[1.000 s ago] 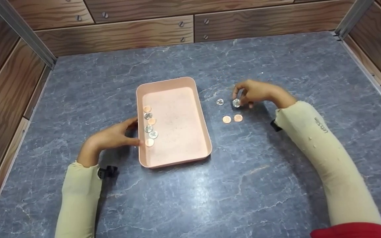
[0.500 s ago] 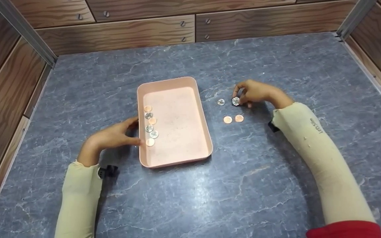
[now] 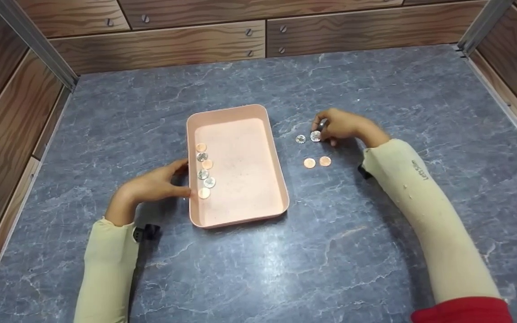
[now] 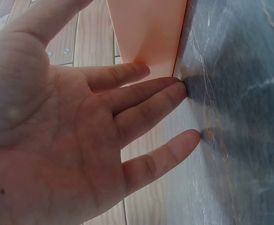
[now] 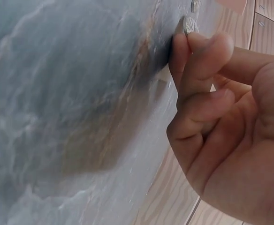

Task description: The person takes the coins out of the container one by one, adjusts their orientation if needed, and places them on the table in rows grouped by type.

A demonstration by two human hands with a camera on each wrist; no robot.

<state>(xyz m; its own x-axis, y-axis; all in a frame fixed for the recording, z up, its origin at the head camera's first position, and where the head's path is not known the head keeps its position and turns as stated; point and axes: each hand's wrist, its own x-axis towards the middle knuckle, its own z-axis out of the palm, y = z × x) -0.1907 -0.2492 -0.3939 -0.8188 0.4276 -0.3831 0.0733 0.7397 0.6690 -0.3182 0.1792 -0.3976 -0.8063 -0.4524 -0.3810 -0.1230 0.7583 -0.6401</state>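
On the marbled table (image 3: 222,278), right of the pink tray (image 3: 247,179), my right hand (image 3: 343,124) pinches a silver coin (image 3: 315,136) between thumb and fingers, near another silver coin (image 3: 300,139) and two copper coins (image 3: 309,163). My left hand (image 3: 153,184), fingers extended, touches the tray's left wall; six coins (image 3: 203,174) lie inside, strung along that side.

Silver coin (image 3: 315,136) in right fingers (image 3: 317,120), left fingers (image 3: 177,166) against tray (image 3: 245,170)
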